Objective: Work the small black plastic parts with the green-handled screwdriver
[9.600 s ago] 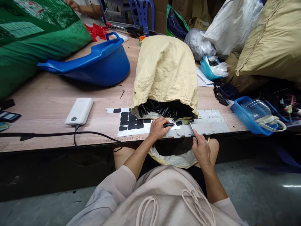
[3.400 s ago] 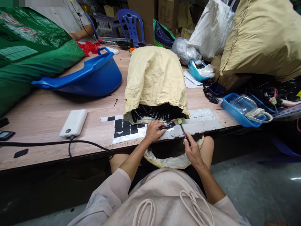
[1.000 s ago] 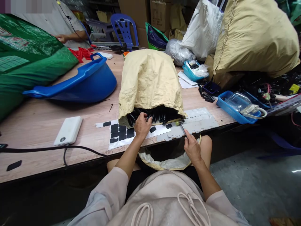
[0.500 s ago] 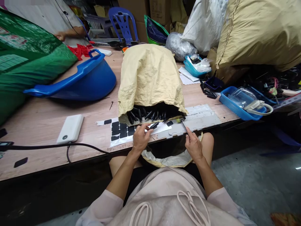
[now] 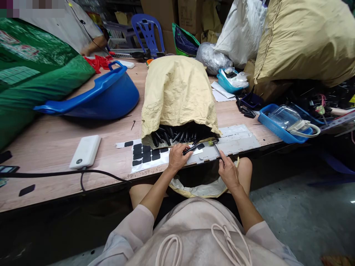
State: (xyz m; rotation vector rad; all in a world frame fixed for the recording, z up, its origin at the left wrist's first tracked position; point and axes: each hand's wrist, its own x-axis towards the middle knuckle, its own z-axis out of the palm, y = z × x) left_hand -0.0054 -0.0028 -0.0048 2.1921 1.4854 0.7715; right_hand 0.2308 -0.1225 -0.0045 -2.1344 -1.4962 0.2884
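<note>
My left hand (image 5: 177, 156) is closed on a slim black rod-like piece (image 5: 190, 149), held just over the table edge. In my right hand (image 5: 228, 171) is a small hammer (image 5: 216, 144) with a metal shaft and a head that looks yellow and dark; its head rests near the grey board (image 5: 238, 142). The black piece points toward the hammer's head, with a small gap between them. Behind both hands lies a tan paper sack (image 5: 180, 92), its mouth toward me, full of similar black pieces (image 5: 166, 136). Left of my left hand is a white sheet with black rounded-square stickers (image 5: 146, 153).
A blue basin (image 5: 111, 98) tilts at left beside a green sack (image 5: 33, 77). A white power bank (image 5: 85, 152) with a black cable sits near the front edge. A blue tray (image 5: 277, 125) stands at right. An open lined sack (image 5: 199, 189) is between my knees.
My left hand has moved right with the black piece, bringing its tip closer to the hammer's head. My right hand stays nearly in place. The view has shifted slightly.
</note>
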